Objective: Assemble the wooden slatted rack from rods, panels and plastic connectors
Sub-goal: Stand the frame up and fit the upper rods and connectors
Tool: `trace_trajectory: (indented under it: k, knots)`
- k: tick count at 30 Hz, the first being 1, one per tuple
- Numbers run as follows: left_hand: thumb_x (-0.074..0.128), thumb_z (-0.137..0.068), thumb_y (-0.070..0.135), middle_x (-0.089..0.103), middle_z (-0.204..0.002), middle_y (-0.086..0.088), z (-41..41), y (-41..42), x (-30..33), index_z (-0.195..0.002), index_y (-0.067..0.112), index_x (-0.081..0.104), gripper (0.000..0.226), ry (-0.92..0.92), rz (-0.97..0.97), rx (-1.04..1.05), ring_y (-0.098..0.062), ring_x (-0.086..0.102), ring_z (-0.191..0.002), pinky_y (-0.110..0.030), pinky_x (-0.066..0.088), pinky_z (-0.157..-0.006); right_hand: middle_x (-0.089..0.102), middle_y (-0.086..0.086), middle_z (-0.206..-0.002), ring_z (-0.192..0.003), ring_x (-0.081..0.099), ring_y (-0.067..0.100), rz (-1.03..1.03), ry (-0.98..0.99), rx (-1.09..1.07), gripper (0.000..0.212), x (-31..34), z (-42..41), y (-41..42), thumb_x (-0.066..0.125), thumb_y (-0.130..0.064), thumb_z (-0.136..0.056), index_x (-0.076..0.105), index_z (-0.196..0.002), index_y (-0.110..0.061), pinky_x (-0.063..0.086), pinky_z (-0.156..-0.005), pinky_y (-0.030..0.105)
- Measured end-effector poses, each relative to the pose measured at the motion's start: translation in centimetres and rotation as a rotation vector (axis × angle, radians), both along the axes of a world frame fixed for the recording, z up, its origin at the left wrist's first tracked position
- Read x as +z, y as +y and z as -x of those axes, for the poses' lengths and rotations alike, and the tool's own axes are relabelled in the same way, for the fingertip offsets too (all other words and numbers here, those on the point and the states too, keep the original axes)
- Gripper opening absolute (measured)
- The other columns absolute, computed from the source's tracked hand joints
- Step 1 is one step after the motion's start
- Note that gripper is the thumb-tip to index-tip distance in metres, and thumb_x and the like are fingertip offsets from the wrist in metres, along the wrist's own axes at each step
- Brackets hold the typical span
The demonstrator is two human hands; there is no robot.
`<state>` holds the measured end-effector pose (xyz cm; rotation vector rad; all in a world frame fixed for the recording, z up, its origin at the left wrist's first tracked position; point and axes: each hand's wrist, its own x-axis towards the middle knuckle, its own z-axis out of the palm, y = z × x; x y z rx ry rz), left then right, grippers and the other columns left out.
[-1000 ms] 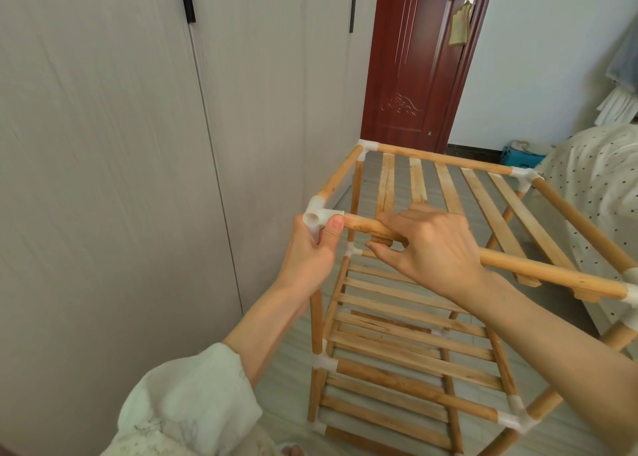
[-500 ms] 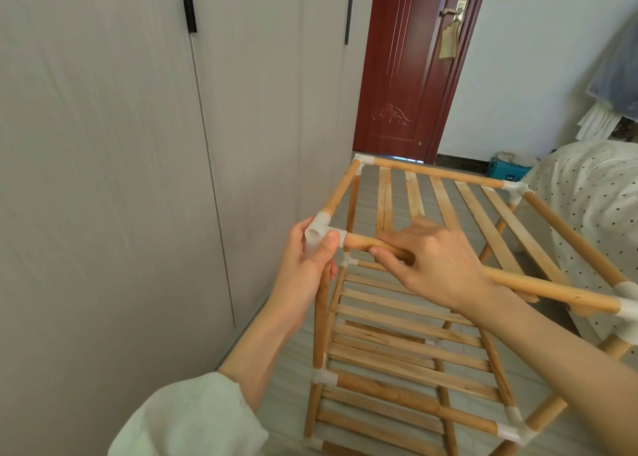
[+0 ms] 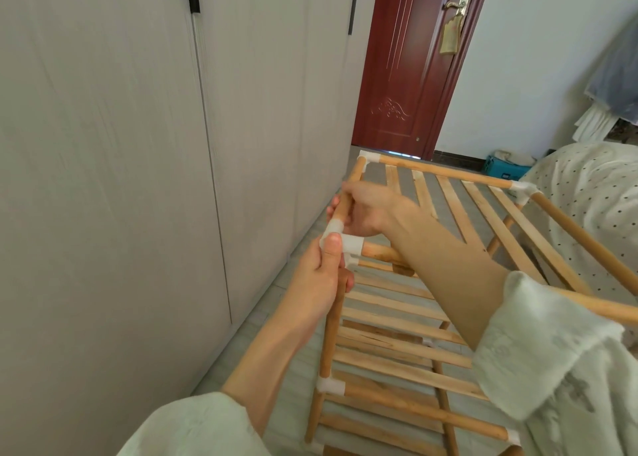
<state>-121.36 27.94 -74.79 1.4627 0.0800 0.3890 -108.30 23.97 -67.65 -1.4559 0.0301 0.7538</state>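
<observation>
gripping the white corner connector [image 3: 340,240], left hand [image 3: 319,272]; right hand [image 3: 371,210] seemingly grasps the side rod [image 3: 350,188].

There were no words, numbers, labels or brand names to read anywhere in the picture

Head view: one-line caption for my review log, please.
Left hand holds the rack's white corner connector; right hand grips the short top rod entering it.
</observation>
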Motion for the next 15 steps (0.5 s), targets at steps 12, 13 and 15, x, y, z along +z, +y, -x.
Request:
trace_trajectory:
  k: [12, 13, 15]
  knots:
    - [0.029, -0.1, 0.042, 0.055, -0.123, -0.021, -1.9, -6.0, -0.1, -0.138, 0.024, 0.027, 0.042, 0.045, -0.194, -0.033, -0.033, 0.056, -0.107, -0.037, 0.043, -0.08, 0.041, -0.002, -0.048, -0.036, 0.039, 0.007, 0.167, -0.13, 0.042, 0.028, -0.2, 0.3, -3.0, 0.038, -0.024, -0.1, 0.043, -0.074, -0.014, 0.035, -0.035, 0.014]
    - [0.029, -0.1, 0.042, 0.053, -0.126, -0.021, -2.0, -6.6, 0.1, -0.135, 0.025, 0.028, 0.039, 0.04, -0.184, -0.025, -0.037, 0.051, -0.114, -0.039, 0.044, -0.082, 0.043, -0.002, -0.048, -0.036, 0.04, 0.007, 0.172, -0.123, 0.1, 0.031, 0.2, 0.4, -3.6, 0.038, -0.027, -0.101, 0.044, -0.074, -0.013, 0.037, -0.036, 0.015]
    - [0.028, -0.099, 0.044, 0.052, -0.128, -0.022, -2.2, -7.0, 0.3, -0.139, 0.022, 0.027, 0.045, 0.041, -0.185, -0.004, -0.039, 0.049, -0.117, -0.042, 0.045, -0.086, 0.051, 0.0, -0.054, -0.043, 0.048, 0.009, 0.234, -0.151, 0.229, 0.034, 1.1, 0.9, -4.6, 0.036, -0.033, -0.102, 0.051, -0.081, -0.01, 0.044, -0.044, 0.02]
